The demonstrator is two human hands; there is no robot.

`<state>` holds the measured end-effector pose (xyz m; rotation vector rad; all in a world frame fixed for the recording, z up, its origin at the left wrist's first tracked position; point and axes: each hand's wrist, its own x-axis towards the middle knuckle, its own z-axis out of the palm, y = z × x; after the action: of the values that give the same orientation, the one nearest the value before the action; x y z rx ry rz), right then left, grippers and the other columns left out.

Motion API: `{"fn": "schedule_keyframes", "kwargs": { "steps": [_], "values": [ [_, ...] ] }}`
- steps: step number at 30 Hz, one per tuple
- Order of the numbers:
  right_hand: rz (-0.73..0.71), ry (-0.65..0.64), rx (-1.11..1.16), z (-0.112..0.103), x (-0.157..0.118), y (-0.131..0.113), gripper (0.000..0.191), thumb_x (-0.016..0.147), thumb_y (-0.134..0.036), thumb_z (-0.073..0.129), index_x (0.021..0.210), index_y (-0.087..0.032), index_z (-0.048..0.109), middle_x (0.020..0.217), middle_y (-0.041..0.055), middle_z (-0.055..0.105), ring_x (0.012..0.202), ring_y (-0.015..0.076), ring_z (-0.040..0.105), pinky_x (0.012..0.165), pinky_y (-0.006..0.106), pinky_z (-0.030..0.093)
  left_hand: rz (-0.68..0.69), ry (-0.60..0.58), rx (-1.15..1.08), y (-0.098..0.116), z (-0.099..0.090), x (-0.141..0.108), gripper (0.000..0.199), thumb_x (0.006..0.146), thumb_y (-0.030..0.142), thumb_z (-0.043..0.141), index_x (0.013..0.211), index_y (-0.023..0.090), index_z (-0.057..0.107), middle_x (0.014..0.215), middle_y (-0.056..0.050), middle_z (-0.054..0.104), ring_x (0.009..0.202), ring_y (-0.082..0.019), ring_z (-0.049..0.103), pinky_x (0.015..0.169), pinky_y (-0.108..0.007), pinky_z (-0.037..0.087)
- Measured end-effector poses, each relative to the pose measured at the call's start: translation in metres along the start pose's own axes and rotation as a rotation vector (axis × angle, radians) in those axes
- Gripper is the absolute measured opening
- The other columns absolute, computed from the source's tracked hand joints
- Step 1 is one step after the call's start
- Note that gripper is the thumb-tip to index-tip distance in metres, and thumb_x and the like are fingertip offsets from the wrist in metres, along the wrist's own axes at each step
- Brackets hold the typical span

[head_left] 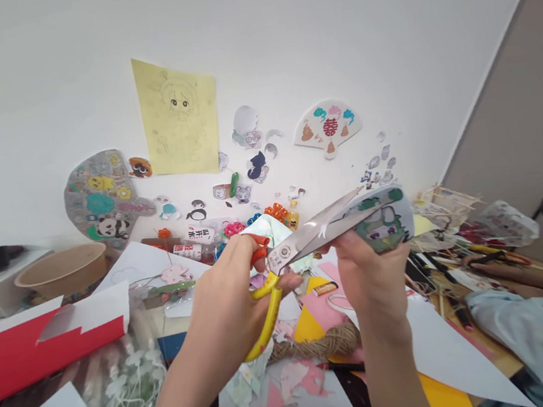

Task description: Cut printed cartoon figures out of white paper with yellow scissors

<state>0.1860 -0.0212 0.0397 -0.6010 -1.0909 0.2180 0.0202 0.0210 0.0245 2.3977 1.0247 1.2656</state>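
My left hand (230,303) is wrapped round the handles of a pair of scissors (286,251), one handle orange and one yellow. The scissor blades are parted and point up to the right. My right hand (369,270) pinches a rounded paper cutout (384,223) with a green cartoon figure on it. The blades lie across the left side of the cutout, close to my right thumb. Behind my hands, pale patterned paper (272,227) is partly hidden.
Paper scraps (297,388) and a twine coil (316,345) lie below my hands. Red paper (15,361) and a tan bowl (61,270) are at the left. A person's sleeve (526,329) rests at the right. Cutouts and a yellow drawing (180,118) hang on the wall.
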Motion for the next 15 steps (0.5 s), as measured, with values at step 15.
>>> {"fn": "schedule_keyframes", "kwargs": {
  "steps": [15],
  "values": [
    [-0.157,0.168,0.097,0.01,-0.007,0.012,0.021,0.073,-0.014,0.079,0.09,-0.026,0.073,0.085,-0.0028,0.077,0.082,0.0153,0.074,0.085,0.032,0.06,0.049,-0.021,0.0,0.004,-0.004,-0.004,0.036,0.09,0.053,0.053,0.082,0.025,0.033,0.078,0.002,0.048,0.064,-0.015,0.041,0.059,-0.029,0.034]
  ]
}}
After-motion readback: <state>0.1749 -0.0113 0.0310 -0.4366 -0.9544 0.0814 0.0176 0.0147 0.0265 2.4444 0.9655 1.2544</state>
